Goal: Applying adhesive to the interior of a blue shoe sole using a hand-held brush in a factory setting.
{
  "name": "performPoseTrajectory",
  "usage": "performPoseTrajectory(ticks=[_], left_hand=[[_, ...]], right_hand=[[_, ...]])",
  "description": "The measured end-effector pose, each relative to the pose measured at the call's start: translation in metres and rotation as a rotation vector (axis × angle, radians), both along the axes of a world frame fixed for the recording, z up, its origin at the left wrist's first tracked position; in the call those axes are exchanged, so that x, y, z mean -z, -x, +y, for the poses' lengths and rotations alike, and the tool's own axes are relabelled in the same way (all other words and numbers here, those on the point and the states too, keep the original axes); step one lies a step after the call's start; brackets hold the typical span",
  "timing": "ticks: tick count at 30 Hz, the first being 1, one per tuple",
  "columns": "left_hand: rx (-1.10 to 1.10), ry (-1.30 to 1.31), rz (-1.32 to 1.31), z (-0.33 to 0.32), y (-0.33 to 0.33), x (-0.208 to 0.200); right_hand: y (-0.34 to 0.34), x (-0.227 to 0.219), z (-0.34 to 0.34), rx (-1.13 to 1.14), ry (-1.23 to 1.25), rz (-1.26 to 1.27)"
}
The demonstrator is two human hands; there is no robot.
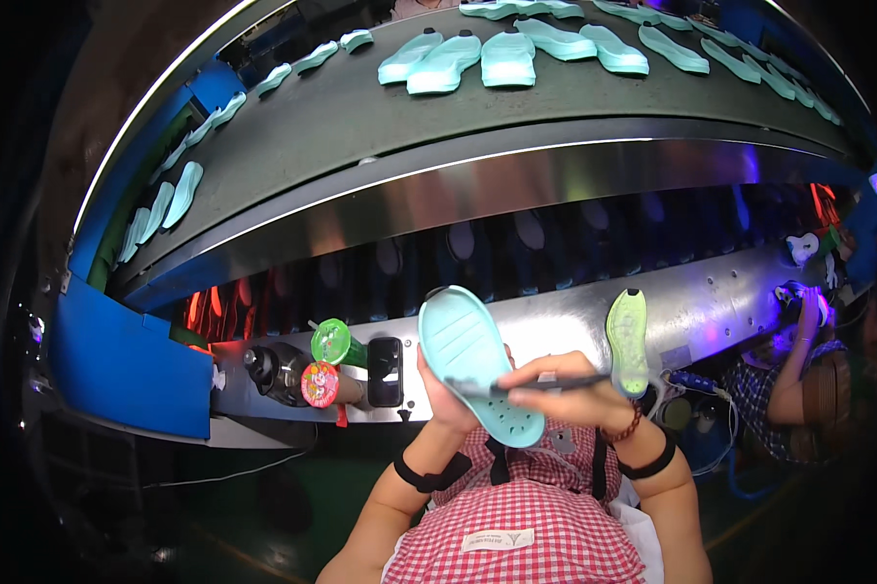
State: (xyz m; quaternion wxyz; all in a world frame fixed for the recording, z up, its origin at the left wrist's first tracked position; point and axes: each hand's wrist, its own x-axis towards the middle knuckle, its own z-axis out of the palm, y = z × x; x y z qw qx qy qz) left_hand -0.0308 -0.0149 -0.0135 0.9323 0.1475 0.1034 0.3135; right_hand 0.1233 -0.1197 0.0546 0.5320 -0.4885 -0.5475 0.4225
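My left hand (444,401) grips a pale blue shoe sole (465,336) by its left edge and underside, holding it tilted in front of my apron. Ridges cross the sole's upper part, small holes dot its lower end, and a black tab sits at its top. In my right hand (576,399) is a slim dark-handled brush (555,383), its tip over the middle of the sole. That tip is blurred, so contact is hard to judge. To the right of my hands, a yellow-green shoe sole (627,341) lies on the metal ledge.
Several pale blue soles (508,60) lie on the dark conveyor belt (360,117) beyond the ledge (574,307). At left stand a dark bottle (281,375), a green-lidded cup (331,341), a red-lidded cup (320,383) and a phone (386,372). Another person (798,380) works at right.
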Motion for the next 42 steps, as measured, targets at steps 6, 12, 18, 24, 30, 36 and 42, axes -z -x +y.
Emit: performPoseTrajectory(ticks=[6,12,18,24,30,36,42], left_hand=[[-0.252,-0.13,-0.061,0.005,-0.001,-0.004],[-0.438,-0.283,-0.101,0.012,0.003,-0.018],[-0.441,-0.304,-0.144,0.014,0.004,-0.028],[-0.371,-0.371,-0.053,0.019,0.007,-0.035],[-0.308,-0.181,0.036,-0.004,0.004,-0.043],[0.101,-0.243,-0.009,0.0,0.018,-0.009],[0.433,-0.211,0.078,0.025,0.027,-0.002]], right_hand=[[0.0,0.005,-0.007,0.143,-0.174,-0.157],[-0.007,0.011,-0.013,-0.004,-0.309,-0.208],[-0.006,0.008,-0.02,-0.232,-0.37,-0.033],[-0.01,0.018,-0.021,-0.1,-0.2,-0.146],[0.009,0.021,-0.017,0.035,0.131,0.744],[0.006,0.004,-0.026,-0.121,0.015,0.101],[-0.003,-0.006,-0.025,-0.265,-0.117,-0.148]])
